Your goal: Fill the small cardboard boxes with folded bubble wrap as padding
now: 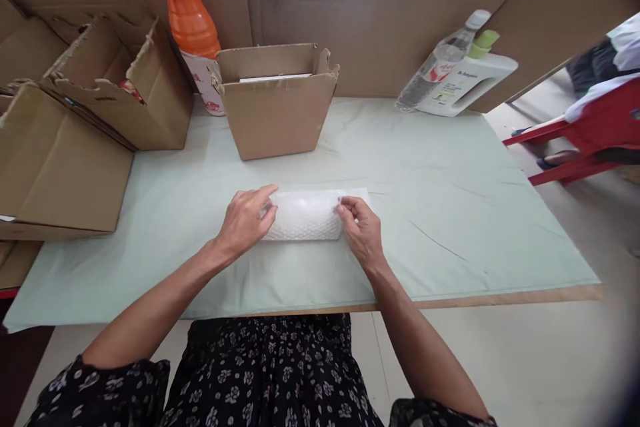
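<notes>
A white roll of bubble wrap (303, 217) lies crosswise on the table in front of me. What it may enclose cannot be seen. My left hand (246, 215) is at its left end, thumb and index finger apart, with the fingertips at the edge of the wrap. At the other end, my right hand (361, 225) pinches the upper right edge of the bubble wrap between thumb and fingers. A flat white strip shows behind the right fingers.
A pale green cloth covers the table (450, 213). Behind the roll stands a cardboard box (280, 117), beside an orange bottle (193, 27). More cardboard boxes (60, 160) fill the left. A clear bottle (437, 67) leans against a white jug (473, 83). A red chair (605, 123) is at right.
</notes>
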`<state>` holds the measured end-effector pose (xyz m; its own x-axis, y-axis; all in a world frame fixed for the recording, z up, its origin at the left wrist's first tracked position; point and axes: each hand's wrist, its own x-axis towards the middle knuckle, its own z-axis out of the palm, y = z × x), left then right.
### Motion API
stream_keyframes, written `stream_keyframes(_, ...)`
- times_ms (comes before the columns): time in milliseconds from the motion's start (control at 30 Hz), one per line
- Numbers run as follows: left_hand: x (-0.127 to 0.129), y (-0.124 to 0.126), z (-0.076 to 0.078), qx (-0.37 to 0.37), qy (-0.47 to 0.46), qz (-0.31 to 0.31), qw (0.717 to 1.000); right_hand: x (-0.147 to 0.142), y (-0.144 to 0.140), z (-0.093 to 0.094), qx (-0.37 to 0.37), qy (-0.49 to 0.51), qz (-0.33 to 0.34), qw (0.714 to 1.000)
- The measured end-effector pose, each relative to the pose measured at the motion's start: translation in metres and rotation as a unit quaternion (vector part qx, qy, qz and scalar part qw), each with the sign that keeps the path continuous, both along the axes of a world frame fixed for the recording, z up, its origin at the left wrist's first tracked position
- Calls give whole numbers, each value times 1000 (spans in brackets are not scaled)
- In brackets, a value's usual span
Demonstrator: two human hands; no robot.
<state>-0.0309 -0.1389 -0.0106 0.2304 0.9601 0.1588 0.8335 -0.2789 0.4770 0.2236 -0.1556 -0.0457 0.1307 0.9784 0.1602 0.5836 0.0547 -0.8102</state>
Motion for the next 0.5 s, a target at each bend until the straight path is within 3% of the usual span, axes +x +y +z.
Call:
stream_keyframes(100, 6, 28, -15, -28, 91, 3, 995, -4, 5, -8, 80, -167, -9, 983)
stream_keyframes(200, 6, 36, -29, -26, 122, -6, 992, -12, -6, -13, 99, -278, 90, 951)
stream_keyframes(267, 2, 34, -34, -8, 127, 1, 992, -16, -12, -15, 89, -304, 152, 936)
stream_keyframes(367, -4, 31, -33, -2, 132, 1, 991, -11, -10, -18, 74, -283, 186, 938)
stream_keyframes(433, -6, 32, -29, -24, 143, -7, 989, 1, -1, -18, 70, -261, 173, 947)
stream_keyframes(500, -7, 35, -24, -63, 162, -9, 985, 15, 10, -17, 62, -266, 119, 954)
